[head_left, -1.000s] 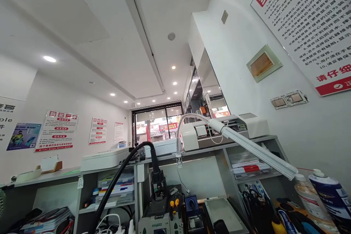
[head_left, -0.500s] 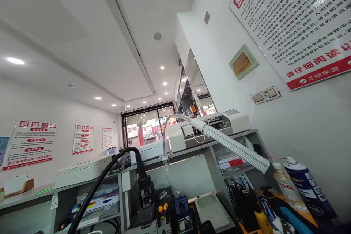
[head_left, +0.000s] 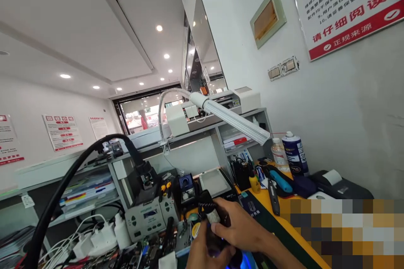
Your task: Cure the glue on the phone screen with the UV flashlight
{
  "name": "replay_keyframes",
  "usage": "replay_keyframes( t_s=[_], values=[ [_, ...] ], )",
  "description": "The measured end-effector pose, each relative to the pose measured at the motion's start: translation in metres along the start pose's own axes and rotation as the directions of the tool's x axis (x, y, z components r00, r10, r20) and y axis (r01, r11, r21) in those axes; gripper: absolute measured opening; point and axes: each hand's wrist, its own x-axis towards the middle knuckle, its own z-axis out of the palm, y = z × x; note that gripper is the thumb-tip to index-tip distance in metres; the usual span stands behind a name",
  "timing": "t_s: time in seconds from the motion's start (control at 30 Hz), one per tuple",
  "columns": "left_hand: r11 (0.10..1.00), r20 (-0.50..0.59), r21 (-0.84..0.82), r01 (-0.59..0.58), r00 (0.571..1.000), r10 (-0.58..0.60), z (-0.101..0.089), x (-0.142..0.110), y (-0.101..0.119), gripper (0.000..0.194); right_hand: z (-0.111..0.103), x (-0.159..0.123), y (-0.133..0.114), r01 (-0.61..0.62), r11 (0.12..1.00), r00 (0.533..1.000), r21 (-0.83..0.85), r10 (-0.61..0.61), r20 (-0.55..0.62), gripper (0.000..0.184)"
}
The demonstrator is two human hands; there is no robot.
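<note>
Both hands have come into view, right hand (head_left: pixel 235 227) fingers seemingly pinching a dark tool (head_left: pixel 212 218), left hand (head_left: pixel 202 256) beneath it.

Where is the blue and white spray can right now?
In the head view the blue and white spray can stands on the orange bench at the right, against the white wall, just right of a clear bottle and under the tip of the white lamp.

The scene is brightly and evenly lit by recessed ceiling spotlights (head_left: pixel 159 28) and daylight from the shopfront window (head_left: pixel 143 113). The white walls reflect diffuse light; shadows are weak. Wide-angle distortion bends straight lines towards the edges. The window area is overexposed. A pixelated block (head_left: pixel 344 231) masks the lower right corner. The hands show slight motion blur.
</note>
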Motion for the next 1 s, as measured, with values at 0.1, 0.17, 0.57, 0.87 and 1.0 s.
replay_keyframes(
  t_s=[0.1, 0.17, 0.57, 0.87, 1.0],
  values=[
    [1.0, 0.001, 0.008, 0.011, 1.0, -0.011, -0.001, 0.002, 0.0, 0.055, 0.0, 0.002, 0.0, 0.017, 1.0, 1.0, -0.004, -0.017, 0.016, 0.033],
    [1.0, 0.011, 0.009, 0.002, 1.0, -0.002, -0.003, 0.001, 0.003, 0.054, 0.0, 0.003, 0.0, 0.029, 1.0, 0.999, -0.008, -0.029, 0.024, 0.028],
    [0.998, 0.099, -0.048, -0.036, 0.994, 0.041, -0.015, 0.003, 0.008, 0.048, 0.005, 0.009, 0.009, 0.061, 0.998, 0.998, -0.034, -0.06, 0.019, 0.025],
    [0.997, 0.12, -0.057, -0.044, 0.992, 0.051, -0.017, 0.006, 0.006, 0.05, 0.008, 0.011, 0.018, 0.053, 0.998, 0.999, -0.028, -0.053, 0.003, 0.028],
    [0.997, 0.126, -0.06, -0.046, 0.991, 0.053, -0.018, 0.008, 0.005, 0.049, 0.009, 0.013, 0.022, 0.038, 0.999, 0.999, -0.033, -0.039, -0.016, 0.033]
  ],
)
